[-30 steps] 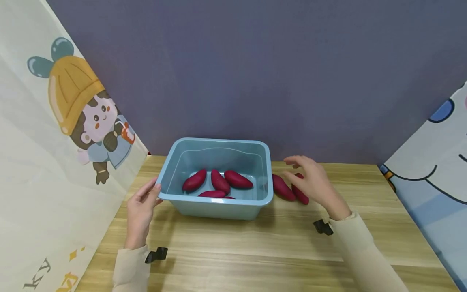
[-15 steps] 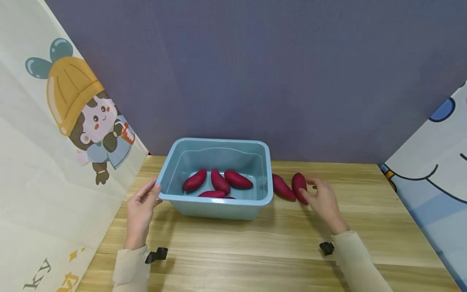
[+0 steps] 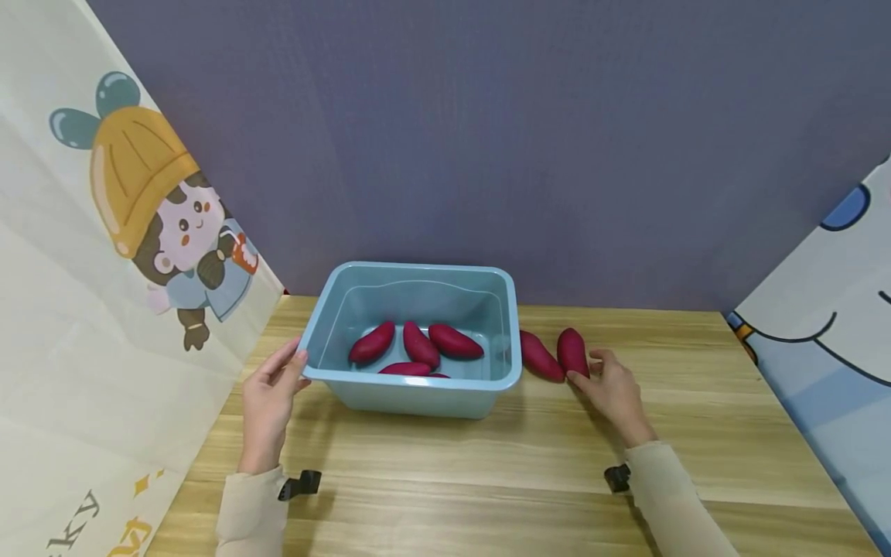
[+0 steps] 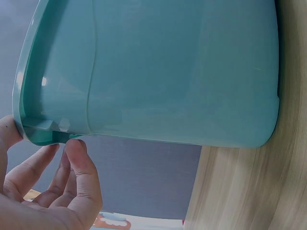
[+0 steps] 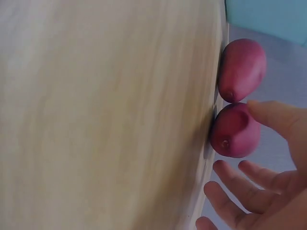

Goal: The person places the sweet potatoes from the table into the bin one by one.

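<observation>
A light blue plastic bin (image 3: pixel 418 398) stands on the table with several purple-red sweet potatoes (image 3: pixel 372 343) in it; its front wall partly hides some of them. My left hand (image 3: pixel 267 406) grips the bin's rim at the near left corner, thumb and fingers pinching the edge (image 4: pixel 36 136). Right of the bin lie two more sweet potatoes side by side. My right hand (image 3: pixel 615 394) is at the outer sweet potato (image 3: pixel 572 353), its thumb touching it and the fingers spread around its right side, with a small gap in the right wrist view. The inner sweet potato (image 3: pixel 540 357) lies beside the bin.
Wood-grain table (image 3: pixel 445 487) extends in front of the bin and to the right. A dark blue-grey panel (image 3: pixel 487 155) rises behind it. Printed cloths with cartoon figures (image 3: pixel 184 224) flank the left and right sides.
My right hand has come down from above the two loose sweet potatoes to the outer one's right side, then slid slightly nearer its front end. My left hand stays on the rim.
</observation>
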The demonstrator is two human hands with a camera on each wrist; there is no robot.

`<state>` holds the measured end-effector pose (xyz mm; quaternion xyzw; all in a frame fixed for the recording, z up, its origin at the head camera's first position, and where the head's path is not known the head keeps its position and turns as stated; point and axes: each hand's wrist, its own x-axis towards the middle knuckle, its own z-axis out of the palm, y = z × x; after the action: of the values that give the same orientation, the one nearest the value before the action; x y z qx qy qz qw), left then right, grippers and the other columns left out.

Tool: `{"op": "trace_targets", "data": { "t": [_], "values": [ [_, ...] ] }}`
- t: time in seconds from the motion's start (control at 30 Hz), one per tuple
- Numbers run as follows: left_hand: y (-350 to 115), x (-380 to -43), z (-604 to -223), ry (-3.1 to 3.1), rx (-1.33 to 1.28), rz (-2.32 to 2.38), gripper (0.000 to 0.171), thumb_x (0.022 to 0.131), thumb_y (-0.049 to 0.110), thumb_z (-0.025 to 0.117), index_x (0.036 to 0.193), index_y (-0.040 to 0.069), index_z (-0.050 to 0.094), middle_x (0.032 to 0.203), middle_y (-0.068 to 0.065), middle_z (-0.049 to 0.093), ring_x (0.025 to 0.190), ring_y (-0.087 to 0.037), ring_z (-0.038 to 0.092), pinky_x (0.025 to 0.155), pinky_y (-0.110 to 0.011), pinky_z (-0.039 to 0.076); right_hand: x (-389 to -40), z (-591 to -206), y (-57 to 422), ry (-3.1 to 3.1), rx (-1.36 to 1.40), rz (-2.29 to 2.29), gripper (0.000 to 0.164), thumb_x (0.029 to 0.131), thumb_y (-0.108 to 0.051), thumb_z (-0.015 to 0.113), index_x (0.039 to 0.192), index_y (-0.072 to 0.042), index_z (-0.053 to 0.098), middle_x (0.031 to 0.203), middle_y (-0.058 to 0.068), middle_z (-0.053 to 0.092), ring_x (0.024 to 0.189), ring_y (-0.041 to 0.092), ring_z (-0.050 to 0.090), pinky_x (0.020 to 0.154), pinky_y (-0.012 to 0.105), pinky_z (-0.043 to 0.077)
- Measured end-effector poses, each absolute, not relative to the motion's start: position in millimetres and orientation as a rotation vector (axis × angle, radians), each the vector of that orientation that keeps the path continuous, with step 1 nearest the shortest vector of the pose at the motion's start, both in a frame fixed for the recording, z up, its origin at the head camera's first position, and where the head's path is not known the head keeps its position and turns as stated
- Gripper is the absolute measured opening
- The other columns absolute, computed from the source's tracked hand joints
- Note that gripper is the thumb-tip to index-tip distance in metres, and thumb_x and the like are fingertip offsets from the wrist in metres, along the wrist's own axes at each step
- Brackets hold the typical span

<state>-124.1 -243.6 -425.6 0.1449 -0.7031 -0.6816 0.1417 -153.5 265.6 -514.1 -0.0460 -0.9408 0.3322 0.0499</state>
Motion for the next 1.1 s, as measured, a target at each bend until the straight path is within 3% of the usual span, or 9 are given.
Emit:
{"op": "trace_targets", "data": {
  "t": [0.2, 0.47, 0.87, 1.1],
  "values": [
    [-243.4, -123.6, -424.9, -2.045, 0.432, -1.969, 0.053, 0.092, 0.032, 0.075, 0.137, 0.006, 0.062, 0.133, -0.006, 0.061, 0.097, -0.009, 0.065, 0.072, -0.019, 0.057, -153.6, -514.7, 266.0, -2.898, -0.157, 1.049, 0.066, 0.093, -0.031, 0.073, 0.135, 0.011, 0.046, 0.115, 0.028, 0.066, 0.109, 0.046, 0.062, 0.086, 0.062, 0.048],
    [-243.7, -123.6, -424.7, -2.048, 0.434, -1.972, 0.055, 0.092, 0.032, 0.075, 0.137, 0.005, 0.061, 0.134, -0.006, 0.06, 0.097, -0.009, 0.065, 0.072, -0.019, 0.057, -152.9, -517.0, 269.1, -2.864, -0.177, 1.092, 0.052, 0.094, -0.026, 0.07, 0.129, 0.008, 0.053, 0.111, 0.027, 0.068, 0.102, 0.042, 0.065, 0.084, 0.055, 0.051],
    [-244.1, -124.2, -424.0, -2.054, 0.434, -1.968, 0.052, 0.092, 0.033, 0.075, 0.136, 0.008, 0.063, 0.134, -0.007, 0.06, 0.098, -0.009, 0.065, 0.073, -0.02, 0.057, -152.8, -514.6, 273.9, -2.769, -0.214, 1.11, 0.046, 0.095, -0.027, 0.07, 0.125, 0.005, 0.059, 0.106, 0.025, 0.069, 0.094, 0.034, 0.065, 0.076, 0.041, 0.052],
    [-244.1, -123.7, -424.3, -2.046, 0.435, -1.975, 0.052, 0.092, 0.032, 0.075, 0.136, 0.007, 0.063, 0.133, -0.006, 0.061, 0.098, -0.009, 0.065, 0.073, -0.02, 0.057, -153.5, -491.8, 273.4, -2.683, -0.088, 1.119, 0.043, 0.094, -0.024, 0.071, 0.122, 0.007, 0.061, 0.103, 0.023, 0.07, 0.089, 0.033, 0.066, 0.069, 0.032, 0.052]
  ]
}}
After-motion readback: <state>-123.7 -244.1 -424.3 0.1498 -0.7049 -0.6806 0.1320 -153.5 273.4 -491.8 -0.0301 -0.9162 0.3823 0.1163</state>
